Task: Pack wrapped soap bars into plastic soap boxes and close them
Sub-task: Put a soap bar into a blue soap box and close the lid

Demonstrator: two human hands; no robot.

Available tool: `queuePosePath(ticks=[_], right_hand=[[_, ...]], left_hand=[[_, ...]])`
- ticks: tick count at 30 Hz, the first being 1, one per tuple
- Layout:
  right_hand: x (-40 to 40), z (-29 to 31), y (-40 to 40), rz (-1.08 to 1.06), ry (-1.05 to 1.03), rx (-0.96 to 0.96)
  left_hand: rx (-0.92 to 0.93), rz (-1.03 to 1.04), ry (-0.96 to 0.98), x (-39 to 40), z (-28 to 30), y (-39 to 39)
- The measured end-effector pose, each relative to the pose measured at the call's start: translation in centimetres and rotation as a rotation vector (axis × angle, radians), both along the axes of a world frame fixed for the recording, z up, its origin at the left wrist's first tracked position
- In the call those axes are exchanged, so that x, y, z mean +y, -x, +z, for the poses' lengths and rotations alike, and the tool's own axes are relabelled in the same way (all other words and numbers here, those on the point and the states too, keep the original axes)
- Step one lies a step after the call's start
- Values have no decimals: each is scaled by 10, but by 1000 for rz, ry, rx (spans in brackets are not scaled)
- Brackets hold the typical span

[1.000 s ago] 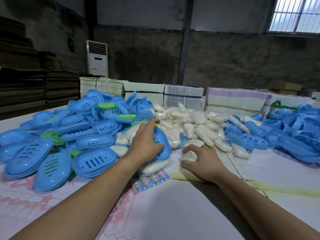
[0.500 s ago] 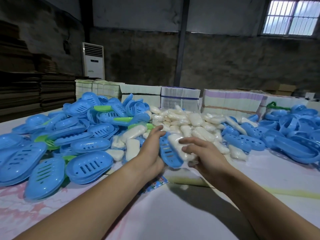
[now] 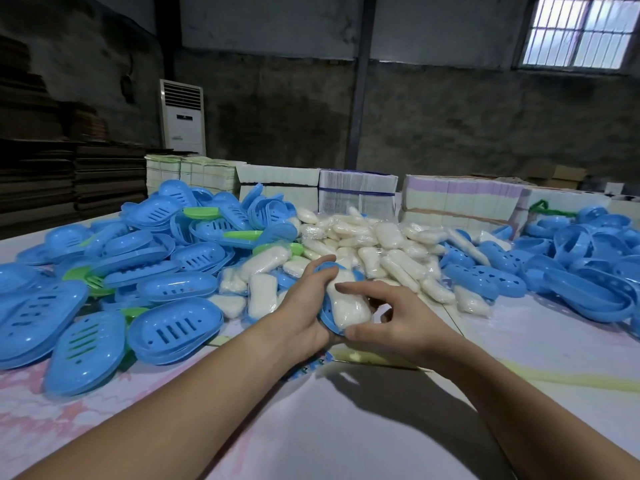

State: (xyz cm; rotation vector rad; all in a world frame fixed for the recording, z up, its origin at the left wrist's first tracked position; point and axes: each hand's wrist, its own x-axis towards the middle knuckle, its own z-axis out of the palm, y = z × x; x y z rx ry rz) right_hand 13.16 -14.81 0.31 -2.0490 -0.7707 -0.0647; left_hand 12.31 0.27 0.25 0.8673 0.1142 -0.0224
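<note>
My left hand (image 3: 304, 306) grips a blue soap box half (image 3: 327, 318) from behind, fingers curled over its far rim; a wrapped soap bar (image 3: 348, 306) lies in it. My right hand (image 3: 391, 322) pinches the bar, thumb at its near end, above the table (image 3: 346, 427). Blue box halves (image 3: 173, 289) heaped left, loose wrapped bars (image 3: 384, 251) behind.

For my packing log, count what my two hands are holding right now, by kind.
blue soap box, gripped by the left hand: 1
wrapped soap bar, pinched by the right hand and lying in that box: 1
Total: 2
</note>
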Motion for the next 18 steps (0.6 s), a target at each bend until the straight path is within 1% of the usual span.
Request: queuePosePath(ticks=[2,7,11,15,18], right_hand=[[1,-3,-2,-44,26,-98],[0,-11,-9,-57,129,-204],[-1,-15,-16,-74,156,-223],[2,-17,-18,-152,135,-224],[3,-17,-16,-173,116,-267]], left_hand=[[2,-29,8,-1,1,2],[53,-64,-7,2,0,3],[55,-78,-12,3,0,3],[36,-101,-21,2,-3,2],[53,-143,30,1,-2,2]])
